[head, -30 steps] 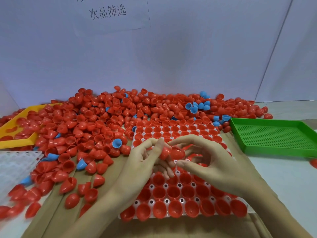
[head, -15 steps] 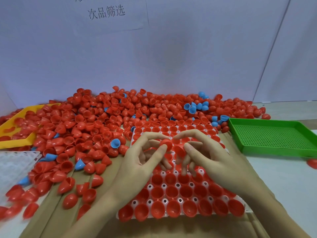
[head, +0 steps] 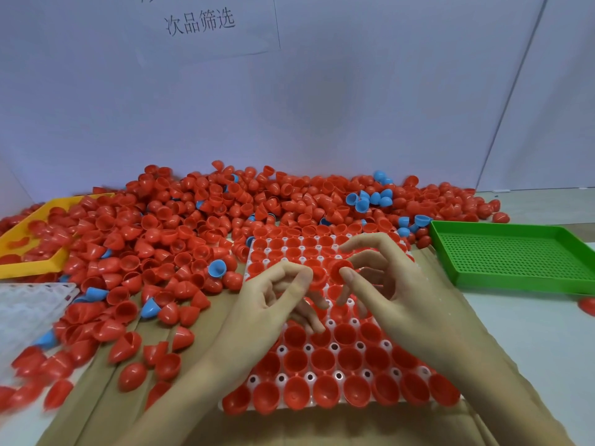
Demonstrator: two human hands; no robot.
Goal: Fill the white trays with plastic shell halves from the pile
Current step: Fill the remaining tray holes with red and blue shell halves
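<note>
A white tray (head: 338, 375) lies on cardboard in front of me, its sockets packed with red shell halves. Over its middle, my left hand (head: 270, 304) pinches a red shell half (head: 317, 277) between thumb and fingers. Right beside it, my right hand (head: 396, 294) pinches another red shell half (head: 338, 270) with thumb and forefinger, its other fingers spread. The two shells nearly touch. A big pile of red shell halves (head: 193, 233), with a few blue ones (head: 367, 199), covers the table behind and left of the tray.
A green perforated tray (head: 515, 255) sits at the right. At far left stands a yellow tray (head: 32, 265) partly buried in shells. A second white tray (head: 29, 313) lies at the left edge. Loose red shells lie on the cardboard (head: 199, 320) at front left. A wall stands behind.
Both hands have lifted a little and drawn slightly apart, each with a red shell half. The view has tilted slightly.
</note>
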